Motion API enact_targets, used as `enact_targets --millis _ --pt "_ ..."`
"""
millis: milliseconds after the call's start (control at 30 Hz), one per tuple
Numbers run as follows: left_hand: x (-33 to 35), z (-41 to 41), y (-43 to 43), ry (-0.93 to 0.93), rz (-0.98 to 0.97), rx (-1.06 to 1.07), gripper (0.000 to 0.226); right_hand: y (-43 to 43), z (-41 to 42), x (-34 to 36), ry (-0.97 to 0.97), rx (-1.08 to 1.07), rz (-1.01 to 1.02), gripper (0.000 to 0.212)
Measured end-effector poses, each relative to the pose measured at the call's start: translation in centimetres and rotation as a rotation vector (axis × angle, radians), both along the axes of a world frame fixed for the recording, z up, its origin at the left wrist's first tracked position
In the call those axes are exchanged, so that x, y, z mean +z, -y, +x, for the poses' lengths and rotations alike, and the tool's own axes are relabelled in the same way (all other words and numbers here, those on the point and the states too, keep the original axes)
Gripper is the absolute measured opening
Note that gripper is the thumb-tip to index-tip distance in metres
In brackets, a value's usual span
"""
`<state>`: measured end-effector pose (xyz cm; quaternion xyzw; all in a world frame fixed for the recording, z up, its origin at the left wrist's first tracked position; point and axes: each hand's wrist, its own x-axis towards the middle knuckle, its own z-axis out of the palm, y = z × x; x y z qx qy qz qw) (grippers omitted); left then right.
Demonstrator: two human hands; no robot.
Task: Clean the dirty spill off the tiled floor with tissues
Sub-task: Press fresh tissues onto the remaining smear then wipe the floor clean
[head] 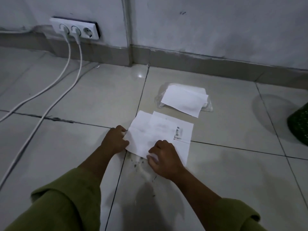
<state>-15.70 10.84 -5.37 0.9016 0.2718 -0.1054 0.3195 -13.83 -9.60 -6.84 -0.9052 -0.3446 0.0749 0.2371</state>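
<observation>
A white tissue (146, 134) lies spread on the pale tiled floor, overlapping a second tissue (185, 134) that shows a dark wet stain near its middle. My left hand (115, 139) pinches the near tissue's left edge. My right hand (164, 158) grips its lower right corner with curled fingers. Dark specks of the spill (138, 164) dot the tile just below the tissue, between my hands. A clear plastic tissue pack (185, 99) with a sheet sticking out lies on the floor beyond.
A white wall socket strip (75, 29) sits at the upper left, with two white cables (50, 90) running across the floor. A green object (300, 125) stands at the right edge. The wall's baseboard (200, 62) runs behind.
</observation>
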Motion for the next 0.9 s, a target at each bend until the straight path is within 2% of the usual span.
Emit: enact_targets --millis 133,233,333,467,567,667,800,900 --pt "-1.0 0.3 0.0 0.041 0.204 -0.107 0.056 -1.4 1.4 -0.2 0.025 -0.085 -0.026 0.052" --pt "-1.6 0.3 0.2 0.094 0.286 -0.251 0.061 -2.0 2.4 -2.0 -0.026 -0.04 -0.181 0.078" --pt "-2.5 0.1 0.3 0.062 0.316 -0.432 0.061 -1.4 2.5 -4.2 -0.046 0.01 -0.265 0.095" --pt "-3.4 -0.1 0.3 0.012 0.344 -0.513 0.064 -1.6 2.5 -4.4 -0.031 0.005 -0.263 0.092" --pt "-3.9 0.0 0.2 0.06 0.351 -0.489 0.071 -2.9 2.9 -4.0 0.025 0.019 -0.215 0.082" --pt "-4.2 0.1 0.3 0.098 0.357 -0.505 0.082 -3.2 2.9 -4.8 0.056 0.073 -0.233 0.084" --pt "-4.6 0.0 0.4 0.147 0.359 -0.492 0.078 -3.2 3.1 -4.7 0.033 0.086 -0.2 0.086" --pt "-4.8 0.1 0.6 0.214 0.338 -0.477 0.072 -2.9 3.5 -4.7 0.034 0.009 -0.177 0.083"
